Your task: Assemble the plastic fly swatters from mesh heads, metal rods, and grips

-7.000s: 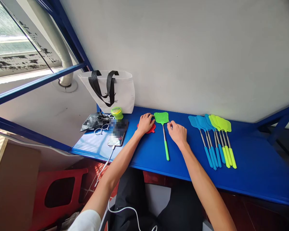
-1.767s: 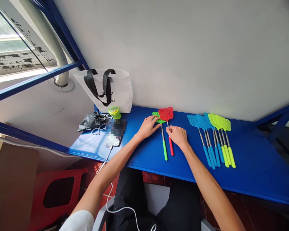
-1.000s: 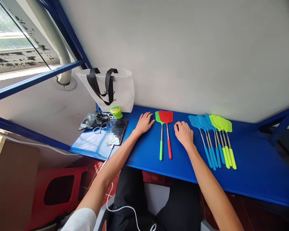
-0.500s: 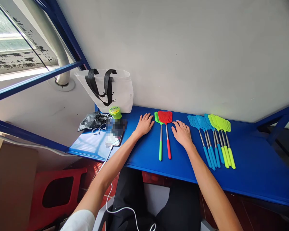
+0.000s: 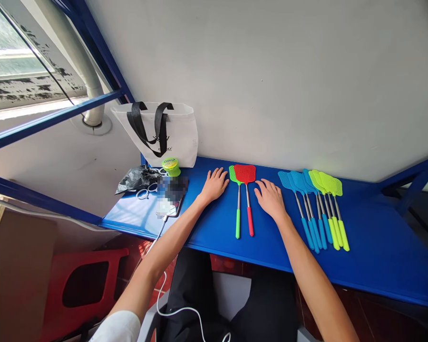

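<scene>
I have left hand (image 5: 214, 185) and right hand (image 5: 272, 198), fingers apart. Between: red square-headed plastic swatter (image 5: 245, 174) overlapping green square-headed plastic swatter (image 5: 238, 224).

Arms (image 5: 169, 243) stretched forward, palms down, left hand (image 5: 214, 185) with fingers (image 5: 219, 173) spread, right hand (image 5: 270, 199) loosely curved

This is a small, plain room with a sitting spot at a blue desk (image 5: 381, 247); it may be a dorm or a workroom, but too little shows to tell. Behind the desk is a pale wall (image 5: 271, 95). Blue metal bars (image 5: 53, 114) stand at the desk's left end. Past that end are a window (image 5: 14, 31) with flaky paint (image 5: 21, 91) and a fat pipe (image 5: 93, 99). A grey chair (image 5: 231, 294) is in front of the desk, and red floor tiles (image 5: 137, 251) show below it.
</scene>
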`<state>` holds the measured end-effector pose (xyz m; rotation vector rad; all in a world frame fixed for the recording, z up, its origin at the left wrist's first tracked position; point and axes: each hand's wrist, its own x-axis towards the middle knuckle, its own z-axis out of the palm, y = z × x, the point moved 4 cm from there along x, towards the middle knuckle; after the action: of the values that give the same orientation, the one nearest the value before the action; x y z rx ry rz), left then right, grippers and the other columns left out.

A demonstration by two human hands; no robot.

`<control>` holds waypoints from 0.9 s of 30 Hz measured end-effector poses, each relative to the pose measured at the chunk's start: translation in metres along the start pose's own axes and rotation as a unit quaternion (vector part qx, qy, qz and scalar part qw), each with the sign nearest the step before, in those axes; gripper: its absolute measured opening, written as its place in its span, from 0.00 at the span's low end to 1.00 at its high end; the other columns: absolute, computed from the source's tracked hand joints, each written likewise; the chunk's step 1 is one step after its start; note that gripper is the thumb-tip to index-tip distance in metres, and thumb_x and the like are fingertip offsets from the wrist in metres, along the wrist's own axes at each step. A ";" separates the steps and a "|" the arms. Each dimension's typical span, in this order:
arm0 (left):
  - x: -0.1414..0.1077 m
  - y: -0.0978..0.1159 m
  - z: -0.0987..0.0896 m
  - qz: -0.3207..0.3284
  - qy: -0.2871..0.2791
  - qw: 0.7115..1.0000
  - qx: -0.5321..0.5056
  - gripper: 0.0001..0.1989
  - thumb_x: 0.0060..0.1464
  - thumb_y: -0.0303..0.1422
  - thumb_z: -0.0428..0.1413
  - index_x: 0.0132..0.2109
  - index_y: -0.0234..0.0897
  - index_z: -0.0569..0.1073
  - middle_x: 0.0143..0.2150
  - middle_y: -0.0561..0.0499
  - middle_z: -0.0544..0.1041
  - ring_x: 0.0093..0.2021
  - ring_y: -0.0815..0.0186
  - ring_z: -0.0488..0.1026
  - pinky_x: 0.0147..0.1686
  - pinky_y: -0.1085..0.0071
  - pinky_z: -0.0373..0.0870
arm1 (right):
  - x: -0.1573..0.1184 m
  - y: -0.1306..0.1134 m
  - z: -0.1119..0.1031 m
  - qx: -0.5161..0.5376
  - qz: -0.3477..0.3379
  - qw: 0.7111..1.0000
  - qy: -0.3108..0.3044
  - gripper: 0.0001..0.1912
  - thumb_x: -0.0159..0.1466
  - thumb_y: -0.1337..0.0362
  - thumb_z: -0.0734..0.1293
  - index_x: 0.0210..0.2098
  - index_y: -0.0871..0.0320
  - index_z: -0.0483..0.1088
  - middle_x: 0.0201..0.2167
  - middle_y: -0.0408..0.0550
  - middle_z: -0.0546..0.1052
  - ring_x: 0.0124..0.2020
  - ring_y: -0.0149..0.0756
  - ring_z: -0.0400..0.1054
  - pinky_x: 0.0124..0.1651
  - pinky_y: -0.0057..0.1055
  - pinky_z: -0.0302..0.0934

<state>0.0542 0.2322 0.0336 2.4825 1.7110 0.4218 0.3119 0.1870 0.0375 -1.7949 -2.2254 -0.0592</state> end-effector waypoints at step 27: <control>0.000 0.001 0.002 -0.001 0.003 1.000 -0.003 0.29 0.80 0.44 0.40 0.77 0.38 0.66 0.82 0.38 0.61 0.83 0.47 0.55 0.81 0.41 0.50 | -0.001 0.004 0.003 0.004 -0.009 1.000 0.004 0.27 0.81 0.55 0.53 0.70 0.55 0.71 0.72 0.62 0.73 0.72 0.57 0.65 0.71 0.57 0.60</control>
<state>0.0554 0.2323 0.0315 2.4787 1.7123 0.4346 0.3149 0.1878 0.0340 -1.7693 -2.2336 -0.0609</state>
